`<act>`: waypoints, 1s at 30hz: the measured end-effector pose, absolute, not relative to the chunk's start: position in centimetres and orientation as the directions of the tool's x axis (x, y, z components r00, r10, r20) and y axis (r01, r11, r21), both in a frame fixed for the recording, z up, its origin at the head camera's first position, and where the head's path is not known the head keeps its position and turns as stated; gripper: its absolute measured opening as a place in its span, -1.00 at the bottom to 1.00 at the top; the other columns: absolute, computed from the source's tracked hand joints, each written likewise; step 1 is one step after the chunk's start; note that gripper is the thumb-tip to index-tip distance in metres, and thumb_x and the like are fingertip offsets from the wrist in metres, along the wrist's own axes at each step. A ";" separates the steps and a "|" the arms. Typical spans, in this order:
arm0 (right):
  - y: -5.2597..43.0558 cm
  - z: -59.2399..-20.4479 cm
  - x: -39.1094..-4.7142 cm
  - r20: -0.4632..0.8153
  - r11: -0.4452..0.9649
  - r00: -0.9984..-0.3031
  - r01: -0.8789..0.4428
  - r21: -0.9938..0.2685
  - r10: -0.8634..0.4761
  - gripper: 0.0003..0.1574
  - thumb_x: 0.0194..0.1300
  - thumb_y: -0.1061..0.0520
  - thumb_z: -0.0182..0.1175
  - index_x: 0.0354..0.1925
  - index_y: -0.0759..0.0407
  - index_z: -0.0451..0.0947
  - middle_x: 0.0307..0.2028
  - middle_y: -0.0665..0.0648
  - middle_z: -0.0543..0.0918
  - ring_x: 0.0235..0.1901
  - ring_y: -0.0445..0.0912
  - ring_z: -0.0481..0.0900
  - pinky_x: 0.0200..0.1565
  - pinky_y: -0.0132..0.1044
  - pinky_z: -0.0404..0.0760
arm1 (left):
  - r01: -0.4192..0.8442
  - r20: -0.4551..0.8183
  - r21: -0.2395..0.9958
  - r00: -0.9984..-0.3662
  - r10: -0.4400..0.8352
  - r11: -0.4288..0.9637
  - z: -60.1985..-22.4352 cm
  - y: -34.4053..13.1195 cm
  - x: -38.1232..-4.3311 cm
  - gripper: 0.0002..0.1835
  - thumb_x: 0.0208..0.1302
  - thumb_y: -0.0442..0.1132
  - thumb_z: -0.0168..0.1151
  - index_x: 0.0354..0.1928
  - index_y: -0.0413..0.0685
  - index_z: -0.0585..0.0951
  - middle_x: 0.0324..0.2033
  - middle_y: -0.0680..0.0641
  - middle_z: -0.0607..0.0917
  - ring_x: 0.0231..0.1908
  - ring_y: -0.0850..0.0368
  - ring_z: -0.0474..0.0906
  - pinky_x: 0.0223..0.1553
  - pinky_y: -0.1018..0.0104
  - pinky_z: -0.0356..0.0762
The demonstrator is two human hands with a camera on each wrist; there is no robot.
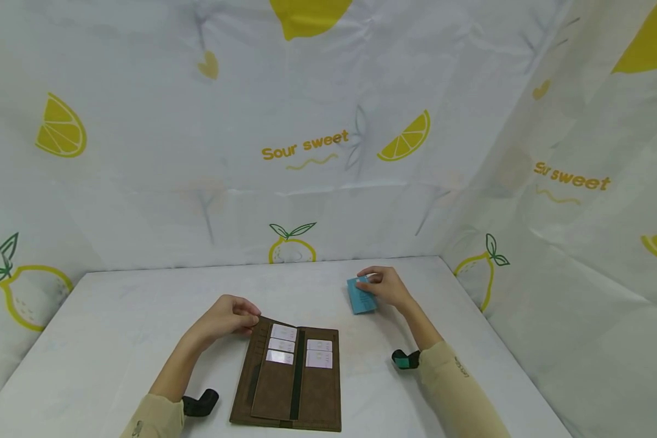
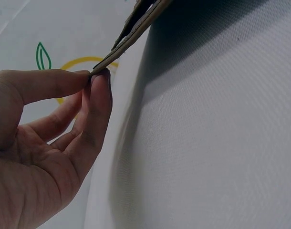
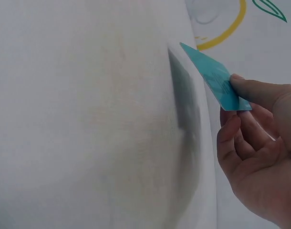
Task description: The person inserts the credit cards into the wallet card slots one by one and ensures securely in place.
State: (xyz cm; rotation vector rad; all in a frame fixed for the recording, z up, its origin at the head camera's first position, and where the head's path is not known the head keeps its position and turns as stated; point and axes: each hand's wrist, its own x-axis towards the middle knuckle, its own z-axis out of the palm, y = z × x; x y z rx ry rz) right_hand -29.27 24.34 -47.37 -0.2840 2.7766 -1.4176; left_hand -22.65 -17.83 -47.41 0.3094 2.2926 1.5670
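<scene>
A brown wallet (image 1: pixel 274 392) lies opened out on the white table, with several pale cards (image 1: pixel 319 354) tucked in the slots of both inner panels. At its upper left corner my left hand (image 1: pixel 225 317) pinches the cover's edge between thumb and finger and holds it slightly raised. The left wrist view shows that wallet corner (image 2: pixel 118 50) between the thumb and fingertips. To the right, my right hand (image 1: pixel 385 287) holds a blue card (image 1: pixel 361 299) above the table. In the right wrist view the thumb presses on the card's (image 3: pixel 214 78) printed face, with fingers behind it.
The white table (image 1: pixel 142 316) meets a lemon-print cloth (image 1: pixel 159 201) hung behind it and on the right. A black wrist mount (image 1: pixel 199 403) sticks out by the left sleeve, and another mount (image 1: pixel 405 359) by the right sleeve.
</scene>
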 end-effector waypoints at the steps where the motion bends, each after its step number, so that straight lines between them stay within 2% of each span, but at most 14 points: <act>1: 24.1 -47.3 -29.2 0.068 0.565 -0.985 -0.148 -0.812 -0.159 -0.62 0.45 0.14 0.45 0.14 0.28 0.73 -0.60 -0.08 0.55 -0.56 -0.25 0.29 -0.47 -0.42 0.34 | -0.015 -0.159 0.930 -0.916 0.368 0.366 -47.4 -17.8 -22.6 -0.79 0.45 -0.37 0.34 0.00 -0.39 0.70 -0.30 -0.09 0.77 -0.32 0.16 0.74 -0.22 0.32 0.80; 3: 23.8 -47.2 -29.0 0.066 0.544 -0.985 -0.142 -0.827 -0.157 -0.61 0.44 0.13 0.46 0.14 0.28 0.73 -0.56 -0.05 0.63 -0.53 -0.24 0.36 -0.44 -0.42 0.42 | -0.013 -0.158 0.930 -0.916 0.368 0.368 -47.4 -17.9 -22.6 -0.79 0.45 -0.37 0.34 0.00 -0.39 0.70 -0.30 -0.09 0.77 -0.32 0.16 0.74 -0.22 0.33 0.80; 7: 23.2 -47.2 -28.9 0.067 0.520 -0.986 -0.138 -0.843 -0.153 -0.62 0.43 0.11 0.48 0.12 0.24 0.75 -0.54 -0.01 0.64 -0.52 -0.24 0.40 -0.40 -0.41 0.50 | -0.006 -0.155 0.928 -0.916 0.370 0.374 -47.4 -17.9 -22.6 -0.79 0.46 -0.37 0.34 0.00 -0.40 0.69 -0.30 -0.10 0.78 -0.32 0.16 0.74 -0.21 0.33 0.80; 11: 22.8 -47.2 -28.7 0.084 0.509 -0.983 -0.156 -0.847 -0.161 -0.63 0.43 0.09 0.48 0.12 0.22 0.75 -0.59 -0.06 0.50 -0.55 -0.24 0.29 -0.44 -0.42 0.40 | -0.008 -0.156 0.928 -0.916 0.369 0.372 -47.4 -17.8 -22.6 -0.79 0.46 -0.37 0.34 0.00 -0.40 0.69 -0.30 -0.10 0.78 -0.32 0.16 0.74 -0.21 0.33 0.80; 15: 22.6 -47.0 -28.5 0.108 0.493 -0.979 -0.182 -0.851 -0.175 -0.63 0.44 0.09 0.47 0.12 0.23 0.74 -0.58 -0.09 0.47 -0.51 -0.23 0.32 -0.42 -0.41 0.39 | -0.009 -0.157 0.927 -0.917 0.366 0.374 -47.4 -17.8 -22.6 -0.79 0.46 -0.37 0.34 0.00 -0.40 0.70 -0.30 -0.09 0.78 -0.32 0.16 0.74 -0.21 0.33 0.80; 19: 22.3 -46.9 -28.4 0.116 0.458 -0.977 -0.188 -0.869 -0.181 -0.61 0.44 0.09 0.47 0.13 0.25 0.74 -0.52 -0.03 0.61 -0.42 -0.21 0.45 -0.31 -0.41 0.54 | -0.002 -0.154 0.926 -0.915 0.372 0.378 -47.4 -17.9 -22.5 -0.78 0.46 -0.36 0.33 0.01 -0.40 0.69 -0.30 -0.09 0.78 -0.32 0.17 0.75 -0.21 0.33 0.80; 22: 22.1 -46.8 -28.3 0.112 0.419 -0.978 -0.178 -0.891 -0.179 -0.60 0.44 0.10 0.47 0.14 0.27 0.74 -0.32 0.09 0.82 -0.30 -0.24 0.63 -0.17 -0.44 0.68 | 0.001 -0.152 0.927 -0.914 0.377 0.376 -47.4 -17.9 -22.5 -0.78 0.47 -0.36 0.33 0.01 -0.41 0.69 -0.30 -0.09 0.78 -0.31 0.16 0.75 -0.21 0.33 0.80; 25: 21.8 -46.7 -28.3 0.109 0.384 -0.979 -0.170 -0.907 -0.173 -0.59 0.42 0.12 0.48 0.14 0.30 0.73 -0.13 0.19 0.88 -0.21 -0.25 0.73 -0.10 -0.48 0.72 | -0.002 -0.153 0.928 -0.914 0.375 0.374 -47.4 -17.9 -22.6 -0.78 0.47 -0.36 0.33 0.01 -0.40 0.69 -0.30 -0.10 0.78 -0.31 0.16 0.75 -0.21 0.33 0.80; 27: 21.7 -46.7 -28.2 0.108 0.368 -0.980 -0.164 -0.915 -0.167 -0.59 0.41 0.14 0.49 0.13 0.32 0.74 -0.16 0.18 0.88 -0.22 -0.26 0.73 -0.10 -0.50 0.72 | -0.006 -0.155 0.927 -0.916 0.371 0.374 -47.4 -17.9 -22.6 -0.79 0.46 -0.36 0.33 0.01 -0.40 0.69 -0.30 -0.10 0.78 -0.31 0.16 0.75 -0.21 0.32 0.80; 30: 21.5 -46.7 -28.2 0.103 0.349 -0.981 -0.155 -0.924 -0.164 -0.59 0.39 0.15 0.50 0.12 0.32 0.75 -0.28 0.04 0.84 -0.26 -0.27 0.70 -0.11 -0.50 0.72 | -0.011 -0.159 0.926 -0.918 0.363 0.378 -47.3 -17.8 -22.6 -0.79 0.46 -0.36 0.34 0.00 -0.39 0.70 -0.30 -0.10 0.78 -0.32 0.15 0.75 -0.22 0.32 0.80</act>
